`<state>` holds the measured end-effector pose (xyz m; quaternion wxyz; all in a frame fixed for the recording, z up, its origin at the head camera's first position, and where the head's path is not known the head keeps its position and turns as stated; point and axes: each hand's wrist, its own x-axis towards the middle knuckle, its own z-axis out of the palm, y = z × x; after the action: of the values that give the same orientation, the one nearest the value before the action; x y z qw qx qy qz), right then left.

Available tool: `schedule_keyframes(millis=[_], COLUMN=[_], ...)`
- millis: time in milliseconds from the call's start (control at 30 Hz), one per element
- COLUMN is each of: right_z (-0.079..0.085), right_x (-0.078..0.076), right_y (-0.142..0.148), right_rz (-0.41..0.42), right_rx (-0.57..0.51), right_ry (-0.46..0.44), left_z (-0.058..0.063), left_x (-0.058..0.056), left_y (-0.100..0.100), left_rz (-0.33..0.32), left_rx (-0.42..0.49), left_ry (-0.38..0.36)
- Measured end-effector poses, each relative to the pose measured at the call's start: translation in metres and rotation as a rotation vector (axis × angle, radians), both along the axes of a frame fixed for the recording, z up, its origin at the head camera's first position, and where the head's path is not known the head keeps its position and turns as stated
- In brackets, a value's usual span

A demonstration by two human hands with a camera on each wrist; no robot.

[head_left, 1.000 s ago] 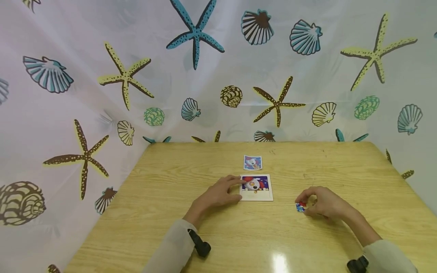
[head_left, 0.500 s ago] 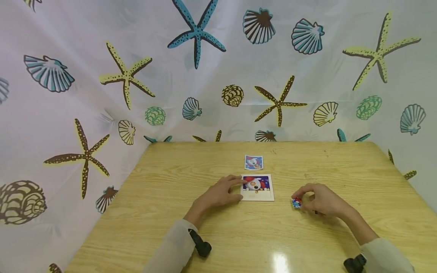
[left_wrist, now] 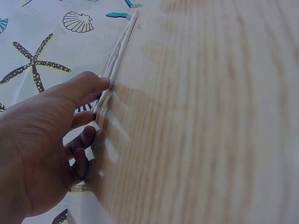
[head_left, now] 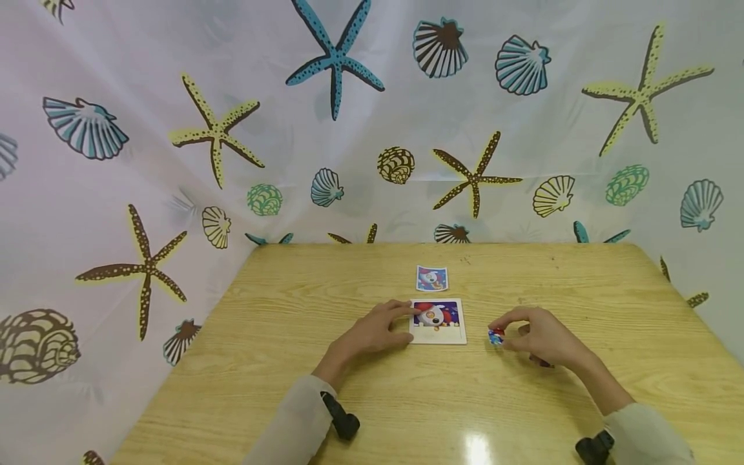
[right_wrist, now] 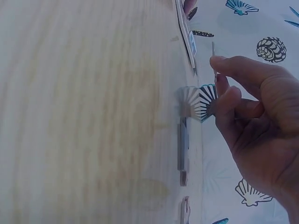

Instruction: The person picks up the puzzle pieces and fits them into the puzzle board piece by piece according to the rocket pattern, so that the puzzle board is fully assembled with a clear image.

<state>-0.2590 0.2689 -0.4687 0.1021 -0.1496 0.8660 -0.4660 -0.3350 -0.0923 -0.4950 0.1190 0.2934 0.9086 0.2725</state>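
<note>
A white-framed puzzle board lies on the table, its upper half filled with a cartoon rocket picture. My left hand rests at its left edge, index finger on the picture and thumb at the near left corner. To the right, my right hand pinches a small blue and red puzzle piece between thumb and fingertips. The right wrist view shows this piece edge-on, held up off the table. Partly hidden beneath the right hand, a dark puzzle piece lies on the table.
Behind the board lies a small picture card with a similar rocket. More flat pieces show on the table in the right wrist view. A curtain printed with shells and starfish borders the wooden table at the back and sides.
My right hand has moved left and slightly away from me with the puzzle piece, closer to the board, uncovering part of the dark piece. The left hand keeps its place.
</note>
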Motion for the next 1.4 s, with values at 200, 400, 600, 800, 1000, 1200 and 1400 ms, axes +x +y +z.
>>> schedule_keyframes(millis=[200, 400, 600, 800, 1000, 1200, 1400], right_z=[0.001, 0.005, 0.008, 0.008, 0.007, 0.004, -0.001], right_x=[-0.002, -0.004, -0.008, -0.013, -0.018, -0.023, -0.027], right_y=[-0.008, -0.016, -0.029, -0.048, -0.066, -0.081, -0.091], right_rz=[0.007, 0.018, 0.050, 0.013, 0.007, 0.024, 0.014], right_rx=[-0.028, -0.057, -0.066, -0.058, -0.045, -0.065, -0.054], right_ry=[0.000, 0.013, 0.051, 0.064, 0.062, 0.050, 0.046], left_z=[-0.001, -0.001, -0.001, -0.001, -0.002, -0.003, -0.003], left_x=[0.000, -0.001, -0.002, -0.003, -0.002, -0.002, -0.002], left_y=[0.000, 0.000, 0.000, 0.000, 0.000, 0.000, 0.000], left_rz=[0.005, -0.002, -0.001, -0.001, 0.009, 0.026, 0.014], left_rx=[0.006, 0.001, -0.003, -0.009, -0.013, -0.026, -0.014], left_ry=[-0.009, -0.005, -0.005, 0.004, -0.001, -0.008, -0.006])
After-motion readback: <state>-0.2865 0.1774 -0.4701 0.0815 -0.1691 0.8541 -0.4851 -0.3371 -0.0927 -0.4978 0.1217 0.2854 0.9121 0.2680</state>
